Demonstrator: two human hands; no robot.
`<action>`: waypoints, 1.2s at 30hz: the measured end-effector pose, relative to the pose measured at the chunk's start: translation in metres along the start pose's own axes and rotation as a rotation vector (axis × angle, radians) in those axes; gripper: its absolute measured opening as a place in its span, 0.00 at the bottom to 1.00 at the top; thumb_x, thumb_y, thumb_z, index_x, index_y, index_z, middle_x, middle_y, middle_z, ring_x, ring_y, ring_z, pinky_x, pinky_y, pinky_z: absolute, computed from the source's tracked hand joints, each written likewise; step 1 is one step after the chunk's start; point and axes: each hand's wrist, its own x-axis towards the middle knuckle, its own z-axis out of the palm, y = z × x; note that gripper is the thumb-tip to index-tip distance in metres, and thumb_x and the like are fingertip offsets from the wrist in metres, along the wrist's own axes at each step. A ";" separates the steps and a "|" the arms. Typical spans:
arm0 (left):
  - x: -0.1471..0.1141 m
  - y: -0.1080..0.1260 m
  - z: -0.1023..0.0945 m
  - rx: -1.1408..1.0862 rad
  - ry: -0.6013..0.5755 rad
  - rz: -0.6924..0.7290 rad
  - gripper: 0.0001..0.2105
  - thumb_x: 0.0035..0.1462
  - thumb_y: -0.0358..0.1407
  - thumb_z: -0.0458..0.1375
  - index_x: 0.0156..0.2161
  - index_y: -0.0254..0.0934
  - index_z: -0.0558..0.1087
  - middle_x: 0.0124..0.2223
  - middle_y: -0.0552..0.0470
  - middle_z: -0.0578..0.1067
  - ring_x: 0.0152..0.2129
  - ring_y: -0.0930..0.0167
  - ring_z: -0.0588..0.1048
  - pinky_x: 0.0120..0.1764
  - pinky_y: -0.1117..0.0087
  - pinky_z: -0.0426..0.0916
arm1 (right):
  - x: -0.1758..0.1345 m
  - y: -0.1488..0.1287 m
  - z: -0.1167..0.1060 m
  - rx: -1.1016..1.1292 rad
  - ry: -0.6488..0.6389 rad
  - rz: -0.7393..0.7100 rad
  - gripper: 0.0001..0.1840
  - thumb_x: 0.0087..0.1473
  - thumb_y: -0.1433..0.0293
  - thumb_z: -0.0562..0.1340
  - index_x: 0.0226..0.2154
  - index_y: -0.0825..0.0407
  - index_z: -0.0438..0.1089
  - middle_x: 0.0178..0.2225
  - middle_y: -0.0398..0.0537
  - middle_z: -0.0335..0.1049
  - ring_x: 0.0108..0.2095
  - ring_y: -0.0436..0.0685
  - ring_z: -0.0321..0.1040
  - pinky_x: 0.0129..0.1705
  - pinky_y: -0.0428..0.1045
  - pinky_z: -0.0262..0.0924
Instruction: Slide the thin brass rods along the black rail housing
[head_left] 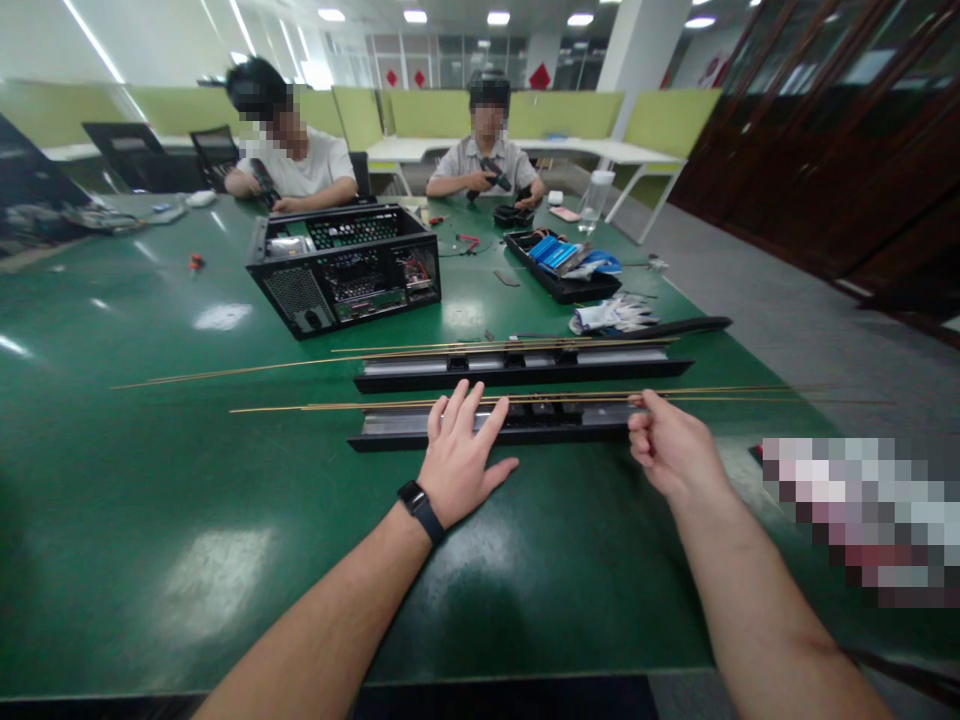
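Two long black channel bars with grey insides lie crosswise, one behind the other, on the green table. Thin golden rods run along the near channel bar and stick out past both its ends. My left hand rests on this bar and its rods, fingers spread, with a dark watch on the wrist. At the bar's right end my right hand is closed, thumb and forefinger pinching a golden rod; how many rods it holds is unclear. More golden rods lie over the far channel bar.
Behind the bars stands an open black computer case on the green table. A black tray of blue items, white gloves and a bottle are at the right. Two people sit opposite, each holding a dark power tool.
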 end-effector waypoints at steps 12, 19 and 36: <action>0.000 -0.001 0.000 0.005 -0.002 0.003 0.36 0.56 0.49 0.62 0.67 0.42 0.58 0.70 0.38 0.54 0.69 0.53 0.47 0.66 0.47 0.44 | 0.000 0.001 0.000 0.007 0.008 -0.020 0.09 0.55 0.65 0.66 0.31 0.54 0.70 0.17 0.38 0.64 0.09 0.44 0.51 0.06 0.40 0.41; 0.000 -0.001 0.000 0.003 -0.009 0.001 0.36 0.56 0.49 0.62 0.67 0.42 0.58 0.70 0.38 0.54 0.69 0.53 0.47 0.66 0.47 0.45 | -0.001 0.002 0.001 -0.013 -0.029 0.002 0.09 0.55 0.65 0.66 0.33 0.55 0.72 0.18 0.40 0.66 0.09 0.44 0.52 0.06 0.40 0.41; 0.000 -0.001 0.000 0.010 -0.005 0.006 0.36 0.56 0.49 0.62 0.67 0.42 0.58 0.70 0.39 0.54 0.69 0.53 0.47 0.66 0.47 0.45 | -0.002 0.000 0.003 -0.016 -0.030 0.009 0.07 0.57 0.67 0.63 0.33 0.55 0.72 0.17 0.40 0.65 0.09 0.44 0.51 0.06 0.40 0.40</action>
